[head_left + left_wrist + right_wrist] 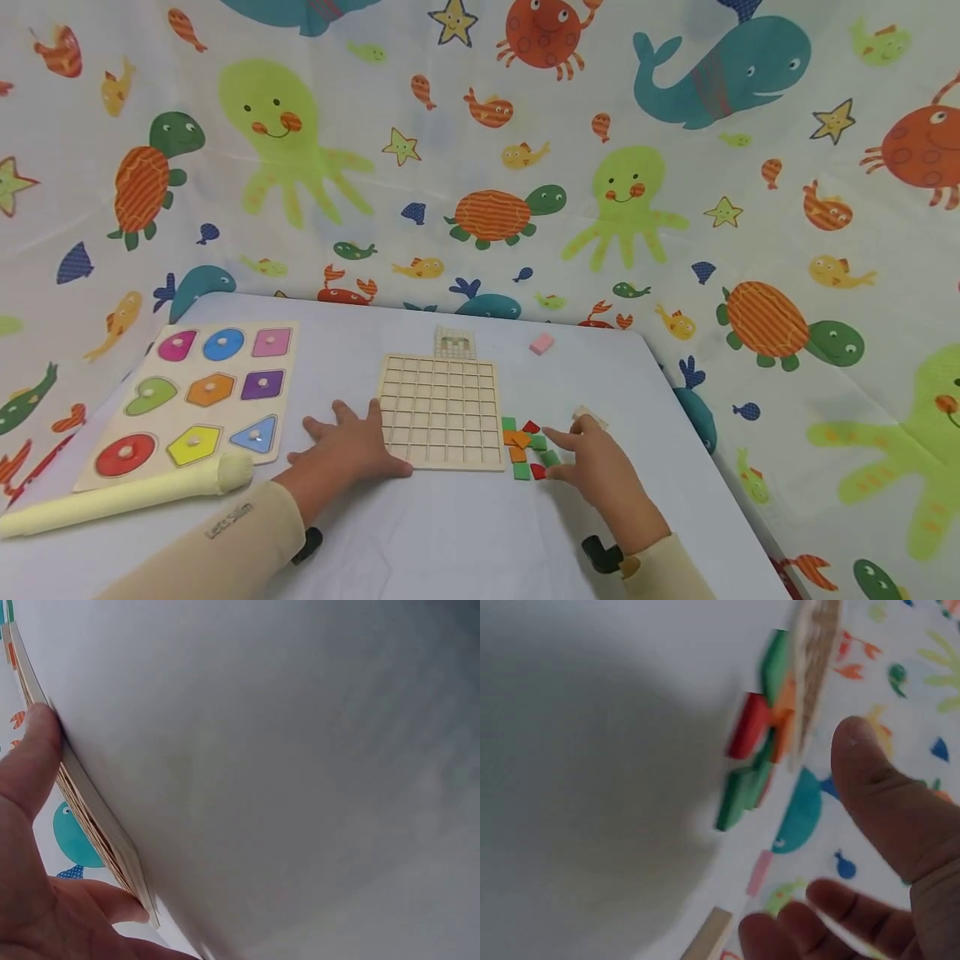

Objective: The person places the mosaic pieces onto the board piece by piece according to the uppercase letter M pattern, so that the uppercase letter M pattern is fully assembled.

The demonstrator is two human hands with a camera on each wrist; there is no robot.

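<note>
At the centre of the head view, a wooden grid board point(441, 412) is seen lying flat on the white desk point(420, 533). Its lower left corner is touched by the left hand point(341, 450), whose fingers are spread, with the thumb set at the near edge. To the right of the board, orange, green and red tiles point(519, 439) are gathered in a loose cluster, some overlapping. Just beside them the right hand point(603, 471) is held with thumb and forefinger apart, nothing being gripped. Behind its fingertips a pale wooden piece point(597, 418) is partly hidden. Above the board, a small gridded wooden piece point(454, 342) is placed, and a pink block point(542, 343) is seen to its right. At the left of the frame, a shape puzzle point(168, 418) is laid out, with a cream cylinder point(127, 500) at its lower edge.
</note>
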